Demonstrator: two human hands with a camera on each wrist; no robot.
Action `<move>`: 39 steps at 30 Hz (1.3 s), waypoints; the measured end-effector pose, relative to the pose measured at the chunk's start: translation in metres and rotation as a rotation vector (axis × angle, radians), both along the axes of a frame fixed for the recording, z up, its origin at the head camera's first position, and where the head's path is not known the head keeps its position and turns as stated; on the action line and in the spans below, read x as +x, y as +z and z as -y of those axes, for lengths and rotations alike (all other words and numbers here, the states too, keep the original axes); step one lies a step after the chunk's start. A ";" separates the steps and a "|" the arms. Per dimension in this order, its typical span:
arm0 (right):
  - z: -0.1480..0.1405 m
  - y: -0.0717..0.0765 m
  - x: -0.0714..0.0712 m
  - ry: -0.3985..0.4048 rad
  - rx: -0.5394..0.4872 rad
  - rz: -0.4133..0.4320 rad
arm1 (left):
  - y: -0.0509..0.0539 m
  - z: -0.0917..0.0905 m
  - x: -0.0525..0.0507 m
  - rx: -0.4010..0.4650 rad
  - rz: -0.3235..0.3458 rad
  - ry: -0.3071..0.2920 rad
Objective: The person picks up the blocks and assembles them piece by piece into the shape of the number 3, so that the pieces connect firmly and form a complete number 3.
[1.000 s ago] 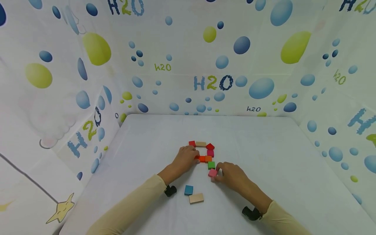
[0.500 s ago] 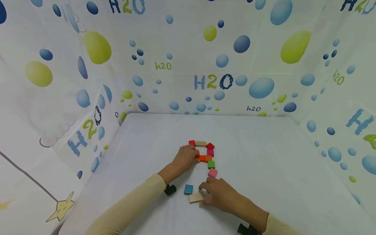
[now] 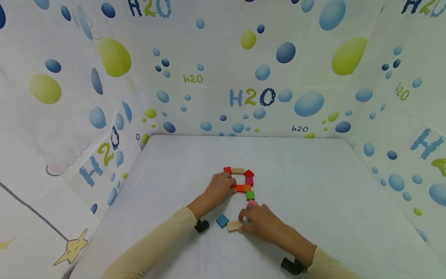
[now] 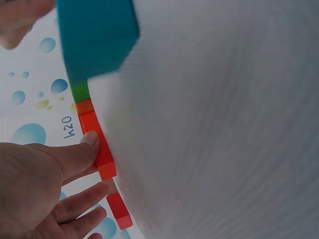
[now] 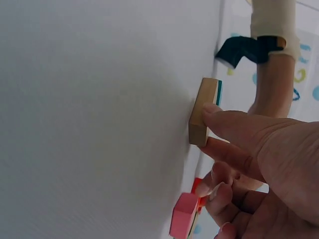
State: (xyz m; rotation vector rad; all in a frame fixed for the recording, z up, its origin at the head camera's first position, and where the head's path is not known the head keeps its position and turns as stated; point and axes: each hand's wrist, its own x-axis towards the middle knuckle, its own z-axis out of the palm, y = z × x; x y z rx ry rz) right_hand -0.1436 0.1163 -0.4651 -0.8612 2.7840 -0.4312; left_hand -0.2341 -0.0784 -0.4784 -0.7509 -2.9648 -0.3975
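Observation:
My left hand is at the left end of the block row in the head view. Its thumb and a finger pinch a red-orange block, which meets an orange block. My right hand pinches one end of a plain wooden rectangular block between thumb and index finger, low on the white table. Touching or nearly touching that block's left end is a blue block. Just beyond the right hand a pink block is partly covered by the fingers. A green block sits above it.
Farther back are a magenta block, a red pointed block, a second wooden block and a red block, continuing the curved line. A printed curtain stands behind the white table.
My right hand let go of the pink block, came down to the wooden block and gripped it. That block shifted slightly away from me and the blue one turned. The left hand stayed put.

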 end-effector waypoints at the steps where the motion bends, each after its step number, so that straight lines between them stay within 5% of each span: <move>1: 0.000 -0.001 -0.003 -0.004 -0.003 -0.012 | 0.001 0.000 0.000 0.000 0.000 0.002; 16: -0.004 -0.002 -0.039 -0.039 -0.073 -0.084 | 0.003 -0.004 0.001 0.021 -0.005 0.010; 24: -0.010 -0.002 -0.044 -0.045 -0.105 -0.040 | 0.007 -0.006 0.000 0.029 0.039 0.029; 39: -0.019 0.001 -0.049 -0.044 -0.051 -0.046 | 0.013 -0.008 -0.001 0.037 0.021 0.026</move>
